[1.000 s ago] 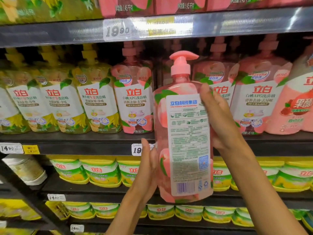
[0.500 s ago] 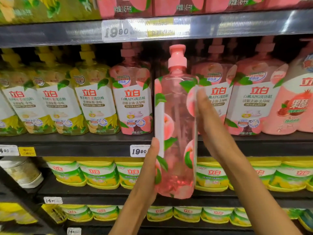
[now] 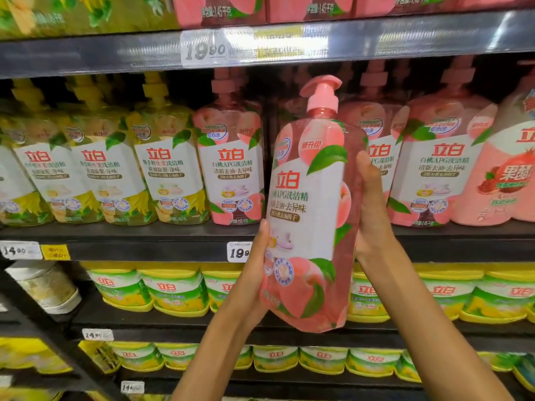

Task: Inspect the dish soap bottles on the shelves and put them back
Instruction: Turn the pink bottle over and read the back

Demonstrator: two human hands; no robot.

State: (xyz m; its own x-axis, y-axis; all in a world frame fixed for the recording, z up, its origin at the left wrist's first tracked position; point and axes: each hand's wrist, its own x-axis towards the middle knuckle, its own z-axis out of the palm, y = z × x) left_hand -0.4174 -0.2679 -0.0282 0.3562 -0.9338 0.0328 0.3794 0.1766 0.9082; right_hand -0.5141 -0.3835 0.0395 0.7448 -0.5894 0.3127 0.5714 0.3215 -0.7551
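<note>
Clear pink plastic pump bottle of peach dish soap (image 3: 311, 215) upright, front label facing me; my left hand (image 3: 254, 273) cups its lower side, my right hand (image 3: 372, 209) grips the other.

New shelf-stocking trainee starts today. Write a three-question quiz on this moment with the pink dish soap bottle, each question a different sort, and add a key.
1. True or false: the pink bottle stands on the shelf with no hand on it.
2. Which side of the held bottle faces the camera? A) the front label with the red brand characters B) the back label with the barcode C) the bottom
3. Fill in: the left hand holds the bottle near its base, and the right hand holds it further ____.

Key: 1 false; 2 A; 3 up
</note>
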